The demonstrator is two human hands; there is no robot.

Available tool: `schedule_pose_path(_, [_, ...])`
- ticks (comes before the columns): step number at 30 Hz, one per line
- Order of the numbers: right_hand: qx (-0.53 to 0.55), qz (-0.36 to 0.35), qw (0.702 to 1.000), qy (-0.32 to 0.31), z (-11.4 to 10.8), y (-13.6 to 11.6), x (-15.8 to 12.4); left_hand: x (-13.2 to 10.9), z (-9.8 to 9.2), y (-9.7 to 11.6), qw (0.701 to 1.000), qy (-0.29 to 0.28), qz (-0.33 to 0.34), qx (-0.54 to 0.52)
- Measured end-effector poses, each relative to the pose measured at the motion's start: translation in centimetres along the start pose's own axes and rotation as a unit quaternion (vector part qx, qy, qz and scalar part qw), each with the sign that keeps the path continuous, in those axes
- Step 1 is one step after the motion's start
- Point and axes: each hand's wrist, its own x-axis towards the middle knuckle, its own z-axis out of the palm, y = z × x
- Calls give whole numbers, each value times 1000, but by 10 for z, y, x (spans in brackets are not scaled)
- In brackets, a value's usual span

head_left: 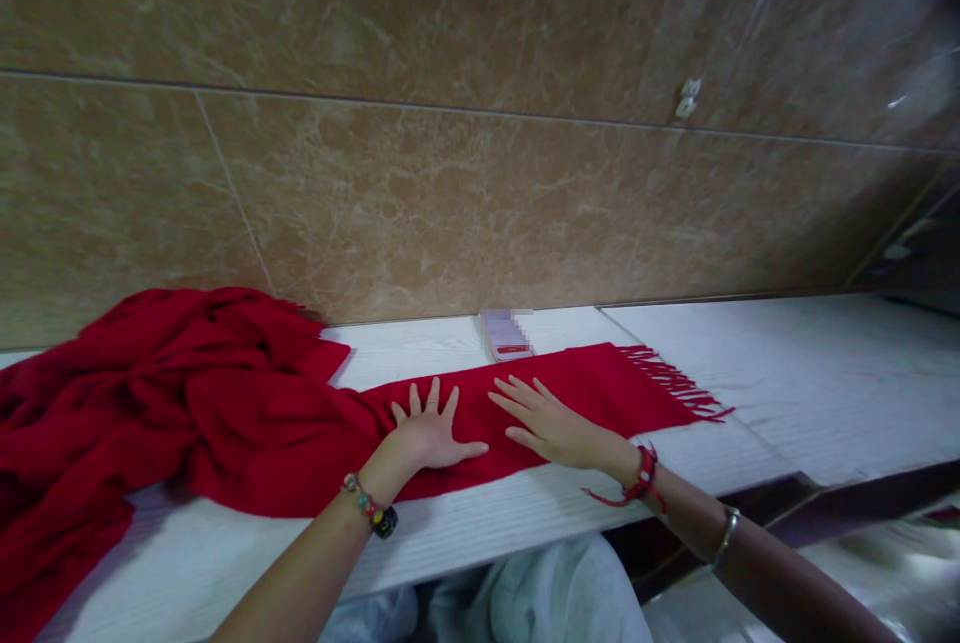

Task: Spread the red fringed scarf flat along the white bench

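A red scarf lies flat along the white tabletop, its fringed end pointing right. My left hand rests on it with the fingers spread. To the right, my right hand is palm down on or just over the same strip, fingers stretched out toward the left. Neither hand grips the cloth. On the left, more red cloth is bunched in loose folds that run on from the flat strip. Part of this heap hangs toward the near left corner.
A brown marbled tile wall rises right behind the white table. A small flat case, partly blurred, lies between wall and scarf. Under the near edge is a dark gap, with my legs close by.
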Motion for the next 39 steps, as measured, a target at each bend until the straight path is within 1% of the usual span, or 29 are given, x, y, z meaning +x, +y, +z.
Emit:
schedule_pose_path(3, [-32, 2, 999, -9, 2, 5, 7, 3, 2, -2, 1000, 5, -13, -8])
schedule_pose_path(4, [-46, 8, 999, -17, 4, 12, 7, 5, 3, -3, 1000, 5, -21, -12])
schedule_pose_path(6, [-77, 30, 996, -26, 7, 32, 0, 8, 4, -3, 999, 6, -37, -17])
schedule_pose_path(8, [-114, 67, 991, -29, 6, 59, -13, 10, 6, -4, 999, 6, -43, -20])
schedule_pose_path(10, [-154, 123, 980, -24, 1, 79, -24, 12, 6, -4, 999, 5, -41, -24])
schedule_pose_path(12, [-175, 165, 971, -6, -6, 85, -29, 12, 7, -4, 999, 7, -38, -27])
schedule_pose_path(13, [-174, 168, 970, 6, -8, 80, -28, 12, 7, -4, 999, 9, -38, -28])
schedule_pose_path(14, [-164, 156, 974, 17, -8, 71, -25, 11, 7, -3, 999, 12, -39, -27])
schedule_pose_path(16, [-127, 95, 987, 29, -5, 45, -14, 9, 6, -3, 999, 14, -42, -22])
schedule_pose_path(18, [-83, 35, 996, 15, 3, 18, -3, 5, 3, -2, 999, 10, -45, -16])
schedule_pose_path(20, [-62, 15, 998, -5, 10, 1, 4, 1, -1, 0, 999, 1, -42, -13])
schedule_pose_path(22, [-59, 21, 998, -17, 13, -4, 5, -2, -4, 1, 999, -11, -40, -10])
schedule_pose_path(27, [-61, 26, 998, -19, 11, 3, 0, -10, -10, 1, 999, -21, -37, 14])
schedule_pose_path(29, [-61, 29, 998, -14, 11, 3, -1, -18, -9, -4, 999, -12, -9, 31])
schedule_pose_path(30, [-61, 30, 998, -12, 12, 3, -1, -23, -9, -7, 999, -2, 21, 39])
schedule_pose_path(32, [-61, 32, 998, -7, 14, 3, 0, -35, -6, -17, 992, 31, 110, 53])
schedule_pose_path(33, [-59, 33, 998, -4, 15, 3, 0, -42, -5, -23, 984, 50, 158, 63])
schedule_pose_path(35, [-55, 35, 998, 2, 17, 3, 0, -52, -3, -36, 962, 82, 243, 95])
schedule_pose_path(36, [-54, 36, 998, 4, 18, 4, 0, -56, -3, -44, 951, 94, 271, 117])
schedule_pose_path(37, [-53, 36, 998, 6, 18, 5, 0, -59, -3, -51, 941, 105, 288, 140])
schedule_pose_path(39, [-52, 30, 998, 8, 19, 6, -1, -62, -3, -65, 929, 130, 296, 182])
